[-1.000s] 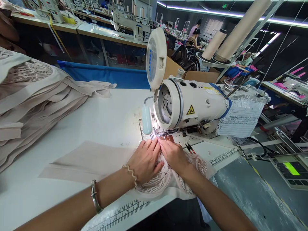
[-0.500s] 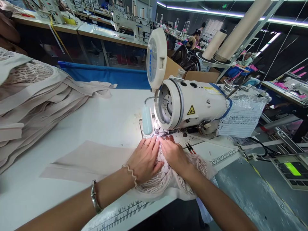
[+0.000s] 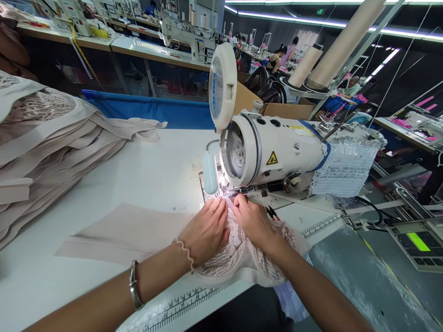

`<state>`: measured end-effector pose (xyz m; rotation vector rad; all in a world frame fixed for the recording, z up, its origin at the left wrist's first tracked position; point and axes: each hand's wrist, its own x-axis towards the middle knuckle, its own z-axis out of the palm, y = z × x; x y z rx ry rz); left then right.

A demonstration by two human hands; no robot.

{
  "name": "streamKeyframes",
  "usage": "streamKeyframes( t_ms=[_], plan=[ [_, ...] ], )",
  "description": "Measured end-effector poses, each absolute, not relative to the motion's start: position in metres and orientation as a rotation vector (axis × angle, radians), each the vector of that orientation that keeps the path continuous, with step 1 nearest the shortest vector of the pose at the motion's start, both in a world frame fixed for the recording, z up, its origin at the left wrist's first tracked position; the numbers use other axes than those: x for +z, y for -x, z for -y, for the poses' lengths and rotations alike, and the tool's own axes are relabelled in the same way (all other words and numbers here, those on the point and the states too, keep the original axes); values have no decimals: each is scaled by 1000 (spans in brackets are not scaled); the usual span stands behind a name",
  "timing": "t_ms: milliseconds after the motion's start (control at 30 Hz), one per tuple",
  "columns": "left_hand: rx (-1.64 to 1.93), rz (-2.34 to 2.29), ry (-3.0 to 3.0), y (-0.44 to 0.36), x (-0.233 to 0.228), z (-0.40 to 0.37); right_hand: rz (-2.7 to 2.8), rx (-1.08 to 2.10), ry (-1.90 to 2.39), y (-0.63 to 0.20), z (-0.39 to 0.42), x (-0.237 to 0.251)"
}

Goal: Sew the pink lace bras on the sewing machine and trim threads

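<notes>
Two hands: both are pressed flat on a piece of lace fabric (image 3: 238, 256) at the front edge of the counter (image 3: 148, 170).
Left hand (image 3: 206, 229): it is laid palm down on the lace, fingers stretched toward the needle and held together; nothing is gripped. A ring is worn on one finger, a coiled hair tie (image 3: 186, 251) and a metal bracelet (image 3: 133, 285) on the wrist.
Right hand (image 3: 254, 220): it is laid on the lace just beside the left, fingertips pinched at the fabric edge under the presser foot.
Lace fabric: it is spread beneath both hands, its far edge at the needle of the sewing machine (image 3: 273, 150), its near edge hung over the counter edge.
Beige fabric panel (image 3: 124, 233): it is laid flat on the counter, left of the hands.
Stack of beige pieces (image 3: 44, 143): it is piled at the far left of the counter.
Snips (image 3: 272, 212): they are placed just right of the right hand.
</notes>
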<state>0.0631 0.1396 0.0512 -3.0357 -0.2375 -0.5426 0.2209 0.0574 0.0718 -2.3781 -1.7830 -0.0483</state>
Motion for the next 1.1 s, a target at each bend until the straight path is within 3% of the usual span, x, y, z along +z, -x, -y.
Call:
streamKeyframes(
  t_ms=[167, 333, 667, 900, 1100],
  plan=[
    [-311, 115, 3069, -59, 58, -134, 1919, 47, 1975, -233, -44, 69],
    [-311, 135, 3172, -57, 59, -144, 1923, 100, 1863, -234, -47, 64],
    [-678, 173, 3245, -60, 44, -171, 1983, -65, 1942, -234, -63, 68],
    [-608, 186, 3205, -59, 62, -169, 1952, -9, 1988, -227, -56, 78],
    [-537, -100, 3040, -61, 63, -152, 1683, -74, 2196, -218, -9, 70]
  ],
)
